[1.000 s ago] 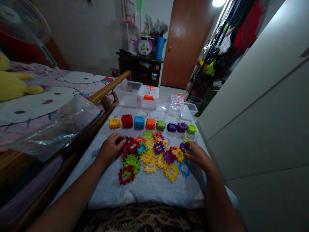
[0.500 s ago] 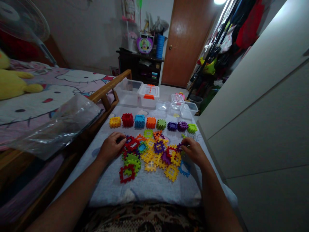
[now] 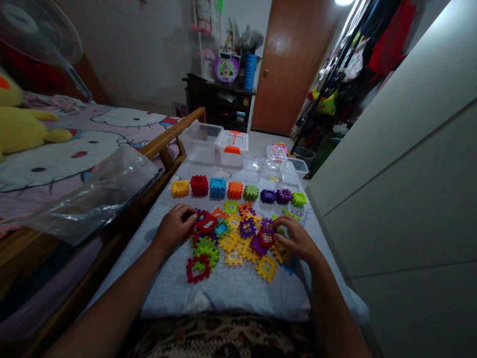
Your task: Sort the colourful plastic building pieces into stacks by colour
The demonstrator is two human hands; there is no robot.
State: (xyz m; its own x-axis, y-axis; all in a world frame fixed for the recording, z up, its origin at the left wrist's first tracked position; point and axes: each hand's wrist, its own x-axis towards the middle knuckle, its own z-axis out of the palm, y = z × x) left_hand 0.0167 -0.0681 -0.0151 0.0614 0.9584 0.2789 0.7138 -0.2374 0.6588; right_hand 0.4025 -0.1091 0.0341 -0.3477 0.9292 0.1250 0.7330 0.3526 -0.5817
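A loose pile of toothed plastic building tiles lies before me. My left hand (image 3: 175,226) is at its left edge, fingers curled and tips together beside a red tile (image 3: 207,224); what they hold, if anything, is hidden. Over the right side is my right hand (image 3: 295,237), finger and thumb apart. Its fingertips are close to a purple tile (image 3: 267,224) and a red tile with a grid window (image 3: 266,238). Yellow tiles (image 3: 266,268) spread through the middle and front. At the front left, a red square frame (image 3: 198,268) lies by stacked green tiles (image 3: 206,248).
Behind the pile runs a row of colour-sorted tile stacks, including a red stack (image 3: 199,185) and a blue stack (image 3: 218,187). Clear plastic boxes (image 3: 201,144) stand farther back, one with an orange latch (image 3: 232,149). A wooden rail (image 3: 167,134) borders the left, a pale cabinet (image 3: 402,199) the right.
The purple tile that was in my right hand now lies farther left, among the pile's right-hand tiles. My right hand has opened and shifted slightly. My left hand stays in place.
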